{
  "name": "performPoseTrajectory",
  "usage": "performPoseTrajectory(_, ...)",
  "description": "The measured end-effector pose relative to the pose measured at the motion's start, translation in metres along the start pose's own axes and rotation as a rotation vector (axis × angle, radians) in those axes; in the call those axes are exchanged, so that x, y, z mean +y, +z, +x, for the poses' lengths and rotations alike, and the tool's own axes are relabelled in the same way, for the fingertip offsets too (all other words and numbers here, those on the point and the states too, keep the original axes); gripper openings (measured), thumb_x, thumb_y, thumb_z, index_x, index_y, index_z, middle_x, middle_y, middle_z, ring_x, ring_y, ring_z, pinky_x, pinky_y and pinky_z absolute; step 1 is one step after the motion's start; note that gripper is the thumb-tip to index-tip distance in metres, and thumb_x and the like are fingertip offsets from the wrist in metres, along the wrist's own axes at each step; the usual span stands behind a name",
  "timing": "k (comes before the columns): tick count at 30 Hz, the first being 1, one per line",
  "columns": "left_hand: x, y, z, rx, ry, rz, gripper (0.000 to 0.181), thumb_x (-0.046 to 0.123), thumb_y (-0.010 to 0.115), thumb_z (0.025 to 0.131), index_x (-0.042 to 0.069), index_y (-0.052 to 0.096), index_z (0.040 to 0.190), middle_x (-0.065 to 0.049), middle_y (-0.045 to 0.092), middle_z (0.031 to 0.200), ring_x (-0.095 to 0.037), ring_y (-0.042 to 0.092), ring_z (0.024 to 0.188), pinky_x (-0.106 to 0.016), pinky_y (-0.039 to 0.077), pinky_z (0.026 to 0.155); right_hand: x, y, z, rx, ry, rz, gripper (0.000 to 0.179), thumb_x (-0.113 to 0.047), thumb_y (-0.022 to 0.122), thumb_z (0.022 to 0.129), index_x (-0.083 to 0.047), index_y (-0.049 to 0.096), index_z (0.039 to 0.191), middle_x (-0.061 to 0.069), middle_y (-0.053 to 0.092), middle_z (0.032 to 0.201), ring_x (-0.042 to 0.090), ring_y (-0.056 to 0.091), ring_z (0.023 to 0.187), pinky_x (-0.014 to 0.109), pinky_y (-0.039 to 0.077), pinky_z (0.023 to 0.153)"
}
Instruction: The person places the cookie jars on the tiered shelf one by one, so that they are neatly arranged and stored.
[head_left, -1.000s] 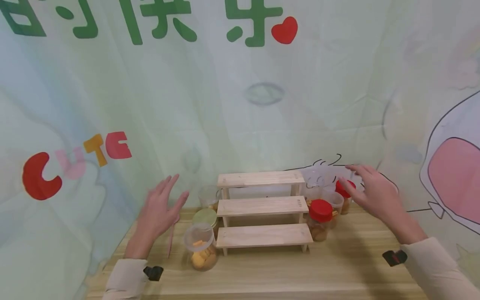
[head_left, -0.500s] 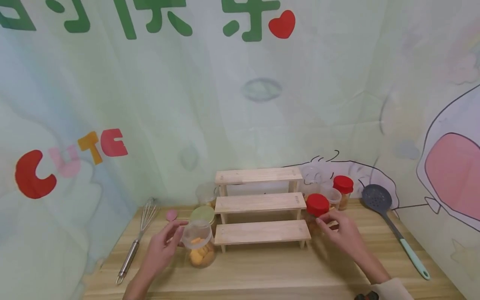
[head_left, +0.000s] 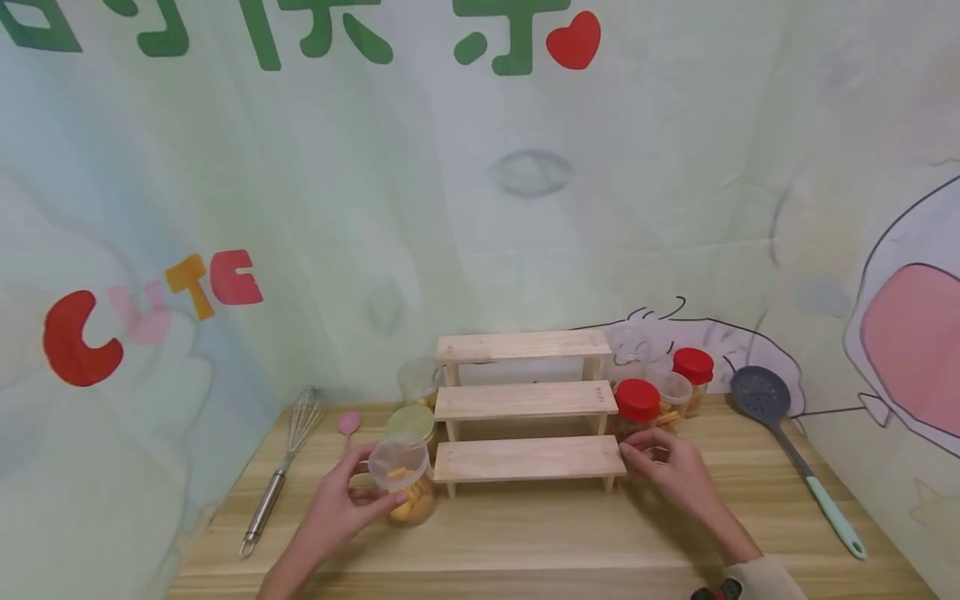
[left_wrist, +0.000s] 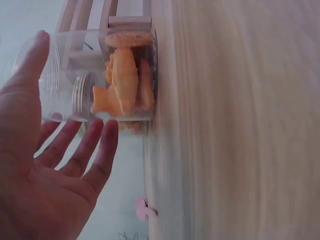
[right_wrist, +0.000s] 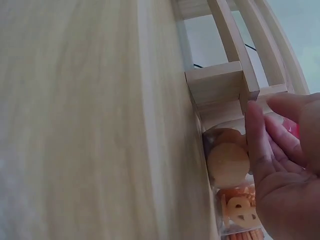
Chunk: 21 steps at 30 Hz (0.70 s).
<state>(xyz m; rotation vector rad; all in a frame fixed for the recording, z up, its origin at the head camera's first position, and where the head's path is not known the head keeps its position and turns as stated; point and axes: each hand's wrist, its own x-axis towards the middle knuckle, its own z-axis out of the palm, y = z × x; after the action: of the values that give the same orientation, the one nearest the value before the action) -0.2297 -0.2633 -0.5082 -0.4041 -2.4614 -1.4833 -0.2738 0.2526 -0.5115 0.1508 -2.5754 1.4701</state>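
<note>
A clear jar of orange biscuits [head_left: 411, 500] stands at the left front of a three-tier wooden shelf [head_left: 525, 450]. My left hand [head_left: 341, 504] is spread around its left side, thumb at the front and fingers behind. In the left wrist view, the fingertips [left_wrist: 110, 125] lie along the jar's edge, the palm apart from it. My right hand [head_left: 671, 467] is at the lowest tier's right end, just in front of a red-lidded jar [head_left: 637, 400]. In the right wrist view, its fingertips are beside the plank's end, holding nothing visible; contact cannot be told.
Behind the left jar are a green-lidded jar [head_left: 412, 423] and a clear container [head_left: 418, 379]. A whisk [head_left: 281, 475] and pink spoon [head_left: 348, 422] lie left. Another red-lidded jar [head_left: 693, 367], a clear tub [head_left: 672, 392] and a slotted skimmer [head_left: 787, 450] are right.
Both hands have come down from raised positions beside the shelf. The left has moved around the biscuit jar; the right has moved inward to the shelf's end. The jars and shelf stay put.
</note>
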Motion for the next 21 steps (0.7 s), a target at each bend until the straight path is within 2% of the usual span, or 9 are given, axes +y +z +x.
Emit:
performPoseTrajectory(6,0.005,0.004,0.002,0.026,-0.015,0.132,0.076,0.036,0.099,0.079,0.019,0.061,0.143,0.002,0.072,0.129,-0.012,0.065,0.115,-0.031,0.062,0.089,0.001,-0.001,0.004,-0.048,0.049,0.041,0.026,-0.027,0.085,0.096,-0.007,0.079,0.111,0.011,0.078,0.114,0.012,0.073,0.092,0.023,0.061,0.079)
performPoseTrajectory(9,0.007,0.006,0.001,0.04,-0.025,0.136,0.076,0.038,0.1,0.078,0.019,0.061,0.142,0.002,0.072,0.129,-0.013,0.065,0.116,-0.03,0.062,0.091,0.001,0.0,0.005,-0.113,0.082,0.113,0.032,-0.026,0.085,0.096,-0.003,0.077,0.117,0.015,0.075,0.121,0.015,0.076,0.094,0.026,0.063,0.082)
performPoseTrajectory(13,0.01,0.006,0.0,0.064,-0.016,0.117,0.075,0.037,0.1,0.079,0.019,0.062,0.141,0.0,0.07,0.131,-0.013,0.066,0.118,-0.032,0.063,0.093,0.002,0.002,0.005,-0.178,0.117,0.191,0.041,-0.024,0.084,0.097,0.004,0.073,0.124,0.018,0.076,0.121,0.018,0.078,0.095,0.03,0.065,0.082)
performPoseTrajectory(17,0.017,0.003,0.0,0.104,0.025,0.122,0.072,0.035,0.099,0.08,0.02,0.062,0.14,0.001,0.07,0.134,-0.01,0.065,0.121,-0.034,0.063,0.096,0.004,0.004,0.003,-0.179,0.157,0.221,0.044,-0.022,0.083,0.098,0.007,0.07,0.128,0.018,0.079,0.118,0.015,0.078,0.094,0.028,0.064,0.082)
performPoseTrajectory(21,0.032,-0.001,0.004,0.177,0.053,0.139,0.073,0.032,0.099,0.08,0.019,0.062,0.142,0.001,0.069,0.133,-0.009,0.065,0.121,-0.027,0.061,0.095,0.004,0.005,0.001,-0.175,0.21,0.283,0.045,-0.02,0.082,0.099,0.01,0.068,0.13,0.017,0.081,0.117,0.013,0.078,0.092,0.027,0.064,0.082)
